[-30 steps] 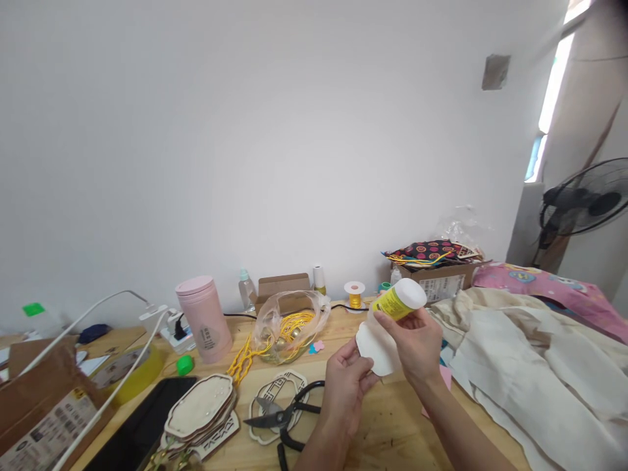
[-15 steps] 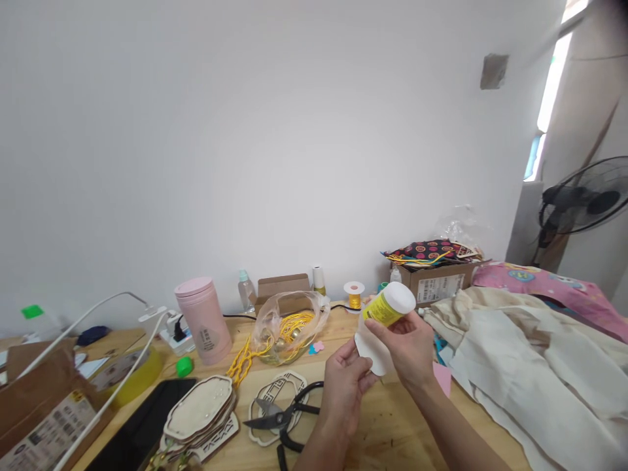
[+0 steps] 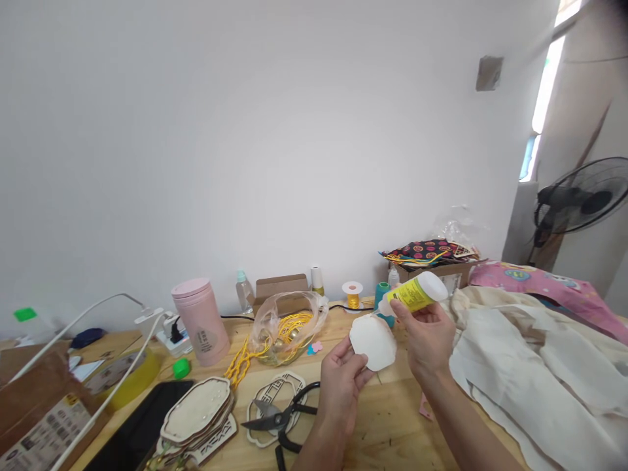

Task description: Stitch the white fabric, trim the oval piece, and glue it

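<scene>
My left hand (image 3: 343,383) pinches a white scalloped cut-out piece (image 3: 373,341) by its lower left edge and holds it up above the wooden table (image 3: 392,425). My right hand (image 3: 428,337) grips a yellow glue bottle with a white base (image 3: 415,292), tipped sideways so its nozzle touches the top right edge of the white piece. Both hands are closed on what they hold.
Black scissors (image 3: 284,418) lie on a wooden lattice cut-out near my left wrist. A stack of wooden pieces (image 3: 199,412), a pink tumbler (image 3: 199,320), a plastic bag of yellow cord (image 3: 287,327), a green cap (image 3: 180,367) and cream cloth (image 3: 530,379) surround the hands. A fan (image 3: 583,196) stands at the right.
My right hand tilted the glue bottle from base-up to sideways and moved it right. The white piece, earlier half hidden behind that hand, now shows fully with the nozzle at its edge.
</scene>
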Tool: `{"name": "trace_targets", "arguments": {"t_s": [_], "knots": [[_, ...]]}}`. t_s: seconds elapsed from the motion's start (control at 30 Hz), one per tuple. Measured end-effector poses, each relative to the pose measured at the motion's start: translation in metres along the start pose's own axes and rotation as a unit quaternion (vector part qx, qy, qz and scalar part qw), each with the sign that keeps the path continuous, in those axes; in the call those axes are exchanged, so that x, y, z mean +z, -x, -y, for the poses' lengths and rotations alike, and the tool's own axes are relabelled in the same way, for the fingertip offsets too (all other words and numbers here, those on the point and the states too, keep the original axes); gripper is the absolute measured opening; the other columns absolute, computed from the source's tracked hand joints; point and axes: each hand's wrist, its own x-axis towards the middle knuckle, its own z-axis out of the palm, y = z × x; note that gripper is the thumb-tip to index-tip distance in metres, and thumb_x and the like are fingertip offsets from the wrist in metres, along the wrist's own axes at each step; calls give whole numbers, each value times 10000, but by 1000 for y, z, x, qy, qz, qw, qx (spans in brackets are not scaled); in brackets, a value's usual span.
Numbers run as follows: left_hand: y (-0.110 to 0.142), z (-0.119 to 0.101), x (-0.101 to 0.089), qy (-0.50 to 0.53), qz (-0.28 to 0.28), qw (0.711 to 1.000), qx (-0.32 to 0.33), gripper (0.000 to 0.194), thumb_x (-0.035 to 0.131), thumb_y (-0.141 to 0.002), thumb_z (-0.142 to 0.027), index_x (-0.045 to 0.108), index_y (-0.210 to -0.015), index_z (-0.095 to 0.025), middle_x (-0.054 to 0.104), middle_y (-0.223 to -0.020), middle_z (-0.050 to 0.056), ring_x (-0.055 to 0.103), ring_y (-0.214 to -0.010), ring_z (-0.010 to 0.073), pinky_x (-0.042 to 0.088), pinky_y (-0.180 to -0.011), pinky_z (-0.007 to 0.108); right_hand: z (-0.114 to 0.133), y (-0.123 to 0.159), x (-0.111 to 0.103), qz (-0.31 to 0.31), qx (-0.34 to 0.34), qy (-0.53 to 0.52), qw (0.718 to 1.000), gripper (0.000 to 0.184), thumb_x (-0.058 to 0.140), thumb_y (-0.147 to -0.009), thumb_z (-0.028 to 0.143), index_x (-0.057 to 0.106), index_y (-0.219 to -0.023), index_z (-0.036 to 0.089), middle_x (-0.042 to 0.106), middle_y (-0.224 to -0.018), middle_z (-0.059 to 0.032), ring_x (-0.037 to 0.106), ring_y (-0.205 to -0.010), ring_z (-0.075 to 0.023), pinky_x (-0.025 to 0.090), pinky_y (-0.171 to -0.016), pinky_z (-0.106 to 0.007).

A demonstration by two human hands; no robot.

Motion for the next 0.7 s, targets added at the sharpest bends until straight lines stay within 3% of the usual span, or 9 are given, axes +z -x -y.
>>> {"name": "trace_targets", "arguments": {"t_s": [0.23, 0.43, 0.6, 0.7], "knots": [[1, 0, 1, -3, 16, 1000, 3, 406, 599, -623, -51, 612, -1023, -125, 691, -881, 76, 621, -697, 125, 490, -605, 205, 1, 12, 5, 47, 4, 26, 999, 388, 772, -513, 267, 640, -852, 132, 698, -813, -77, 647, -767, -233, 522, -701, -368], [2, 0, 1, 1, 4, 1000, 7, 387, 603, -616, -54, 626, -996, -118, 690, -894, 83, 626, -724, 135, 492, -598, 197, 0, 6, 3, 4, -12, 24, 1000, 393, 778, -494, 271, 636, -829, 124, 701, -789, -82, 651, -721, -232, 528, -673, -371], [1, 0, 2, 2, 2, 1000, 5, 407, 626, -599, -62, 623, -1002, -118, 690, -904, 89, 637, -721, 148, 500, -582, 196, 1, 9, 5, 37, 11, 7, 999, 393, 776, -504, 246, 632, -854, 137, 696, -832, -70, 643, -787, -221, 518, -719, -351], [1, 0, 2, 21, -8, 1000, 6, 393, 629, -588, -50, 628, -976, -112, 692, -896, 93, 641, -756, 162, 510, -614, 211, 0, 5, 3, 0, 6, 6, 1000, 373, 788, -475, 232, 626, -799, 139, 691, -748, -42, 643, -721, -199, 522, -687, -329]]}}
